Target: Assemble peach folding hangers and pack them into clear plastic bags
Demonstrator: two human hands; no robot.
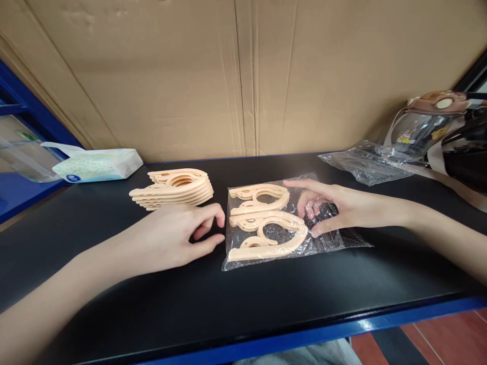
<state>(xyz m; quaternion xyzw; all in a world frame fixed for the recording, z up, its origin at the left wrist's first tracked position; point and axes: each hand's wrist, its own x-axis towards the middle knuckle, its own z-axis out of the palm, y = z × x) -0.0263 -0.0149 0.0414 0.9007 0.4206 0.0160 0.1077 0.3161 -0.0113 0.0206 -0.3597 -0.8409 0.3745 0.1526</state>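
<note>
A clear plastic bag (327, 241) lies flat on the black tabletop. Inside it are peach-coloured folding hangers (279, 248), folded up and set in two groups one behind the other. My right hand (331, 205) rests over the bag's right part, thumb and forefinger spread apart beside the hangers. Just off the bag's left edge is my left hand (190, 233), its fingers bent and thumb apart, with a gap between them and nothing held. Behind that hand, a stack of the same folded hangers (178, 187) sits outside the bag, its front partly hidden.
At the back left lies a tissue pack (102, 165). Another crumpled clear bag (365, 162) is at the back right, near a transparent bottle (418, 132) with a strap and a black item (466, 162). Cardboard (190, 76) stands behind the table, whose front edge (304, 332) is blue.
</note>
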